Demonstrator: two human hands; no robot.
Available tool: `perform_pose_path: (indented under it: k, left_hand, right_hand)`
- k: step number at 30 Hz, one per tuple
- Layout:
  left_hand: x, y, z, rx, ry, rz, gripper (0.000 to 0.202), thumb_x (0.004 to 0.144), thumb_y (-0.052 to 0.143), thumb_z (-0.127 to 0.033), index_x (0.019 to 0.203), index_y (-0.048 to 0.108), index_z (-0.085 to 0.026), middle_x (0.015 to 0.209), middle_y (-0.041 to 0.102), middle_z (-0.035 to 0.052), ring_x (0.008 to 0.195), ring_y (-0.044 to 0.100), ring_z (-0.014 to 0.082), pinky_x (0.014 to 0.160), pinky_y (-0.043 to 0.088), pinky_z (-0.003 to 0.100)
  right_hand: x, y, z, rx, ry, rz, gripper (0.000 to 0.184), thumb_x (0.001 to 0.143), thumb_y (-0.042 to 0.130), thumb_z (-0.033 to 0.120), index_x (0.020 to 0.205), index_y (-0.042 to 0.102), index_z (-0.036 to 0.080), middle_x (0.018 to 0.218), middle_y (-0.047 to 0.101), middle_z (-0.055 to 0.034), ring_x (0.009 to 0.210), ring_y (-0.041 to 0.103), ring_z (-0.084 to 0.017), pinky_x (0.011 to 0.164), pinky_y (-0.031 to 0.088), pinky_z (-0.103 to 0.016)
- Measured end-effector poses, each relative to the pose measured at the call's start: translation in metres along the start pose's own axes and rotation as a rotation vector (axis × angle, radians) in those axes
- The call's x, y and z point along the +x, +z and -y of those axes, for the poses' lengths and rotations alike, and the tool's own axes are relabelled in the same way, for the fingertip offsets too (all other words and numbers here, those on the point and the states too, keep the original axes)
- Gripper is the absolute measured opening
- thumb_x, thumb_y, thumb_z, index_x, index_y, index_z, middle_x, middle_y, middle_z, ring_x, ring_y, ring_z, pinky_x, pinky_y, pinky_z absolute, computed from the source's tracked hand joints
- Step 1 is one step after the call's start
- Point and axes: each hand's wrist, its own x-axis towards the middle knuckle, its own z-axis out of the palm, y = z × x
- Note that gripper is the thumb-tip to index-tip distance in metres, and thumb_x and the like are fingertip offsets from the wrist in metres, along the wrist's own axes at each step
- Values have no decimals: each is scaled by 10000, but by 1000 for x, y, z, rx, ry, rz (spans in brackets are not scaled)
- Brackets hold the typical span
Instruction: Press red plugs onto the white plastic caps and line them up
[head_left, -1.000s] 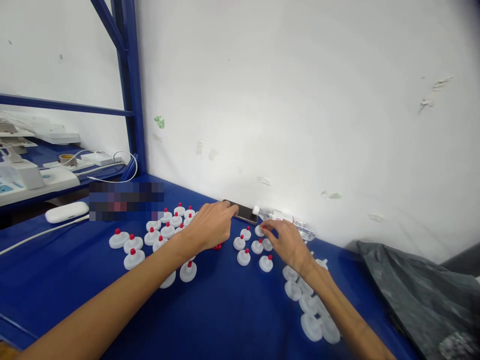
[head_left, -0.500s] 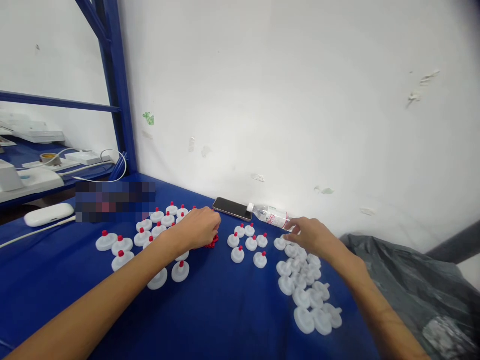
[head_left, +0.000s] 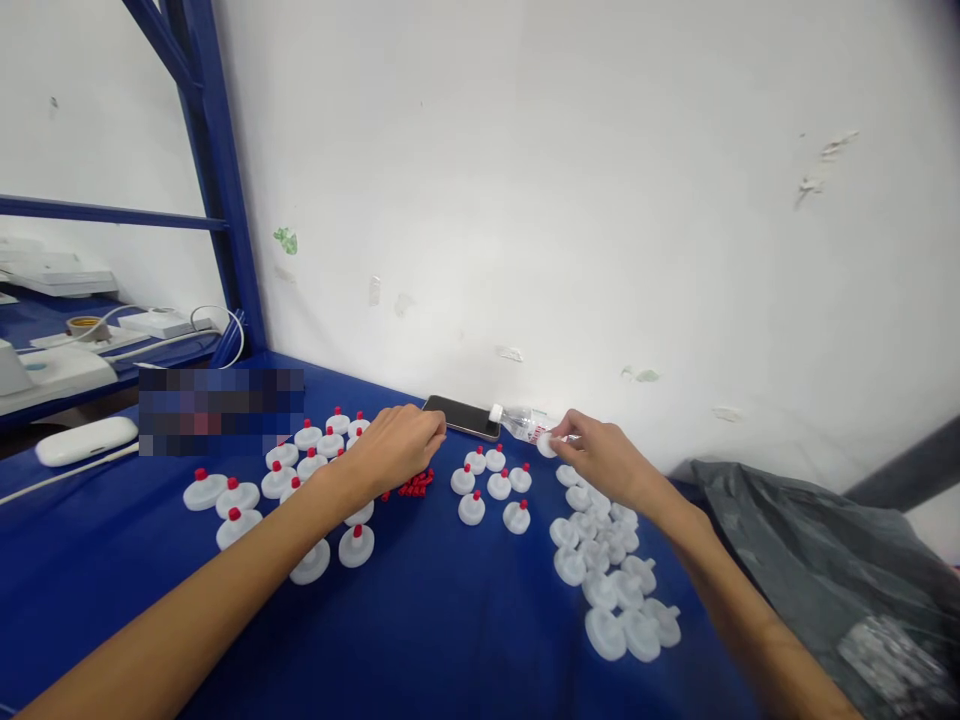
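My right hand pinches one white round spout cap by its edge, in front of the clear plastic bottle. Below it lies a cluster of several similar white caps without red tips. My left hand is closed just above a small pile of red tip caps; whatever its fingers hold is hidden. Between the hands stand several white caps fitted with red tips. More red-tipped white caps spread around and beneath my left forearm.
A phone lies against the wall behind the left hand. At right is a dark grey plastic bag. A white oblong device with a cable sits at far left, beside a blue metal frame. Blue sheeting covers the table.
My right hand has lifted a white cap from the cluster and moved it left, toward the bottle. My left hand has risen slightly off the red pile, which now shows more.
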Motion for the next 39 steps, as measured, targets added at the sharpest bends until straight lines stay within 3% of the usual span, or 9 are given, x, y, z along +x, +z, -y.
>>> perform_pose_path:
  k: [4,8,12,18,25,30,35,39]
  left_hand:
    - [0,-1,-3,-159,52,-80,223,1013,540,-267,1049,747,-191,1017,785,89,926,717,254,833,538,396]
    - [-1,-7,-12,-401,105,-122,287,993,526,-364,1037,773,-224,960,808,61,817,714,242,757,528,354]
    - [-3,-13,-21,-659,112,-89,304,954,595,-451,948,765,-199,884,806,42,604,681,171,622,544,297]
    - [-7,-11,-27,-877,124,10,284,909,688,-443,952,781,-178,790,803,42,622,734,177,594,550,260]
    - [-8,-6,-28,-920,110,49,316,877,737,-477,978,795,-183,761,796,49,612,736,191,538,526,251]
    - [-8,-5,-28,-884,104,21,256,886,703,-399,994,803,-189,803,803,50,632,727,186,518,509,242]
    - [-10,-6,-32,-825,102,-16,182,884,680,-315,942,811,-202,690,766,12,561,658,151,519,484,234]
    - [-10,-8,-33,-776,98,-42,192,886,705,-360,955,807,-212,621,727,-14,516,613,142,532,476,243]
  right_hand:
    - [-7,6,27,77,-80,-32,79,937,625,335,955,652,263,881,766,10,834,726,-198,753,506,-299]
    - [-13,17,48,107,-200,-70,93,932,670,332,935,719,253,799,723,14,784,672,-195,769,489,-330]
    - [-18,26,60,101,-252,-82,59,934,708,299,931,731,245,779,711,20,765,655,-184,779,469,-329]
    - [-20,29,67,75,-225,-86,45,920,740,277,946,756,245,783,702,13,751,642,-181,738,455,-314]
    - [-21,32,68,69,-255,-158,36,900,750,223,927,765,241,802,713,8,758,651,-180,733,459,-312]
    - [-22,38,66,40,-294,-205,45,900,750,231,943,755,242,870,744,-8,829,679,-206,779,484,-336]
    - [-23,42,64,11,-341,-237,126,912,727,208,1029,705,250,959,756,-15,944,691,-240,888,495,-392]
    - [-24,43,63,79,-397,-280,192,927,711,168,1097,662,242,1081,736,-28,1010,691,-234,923,511,-391]
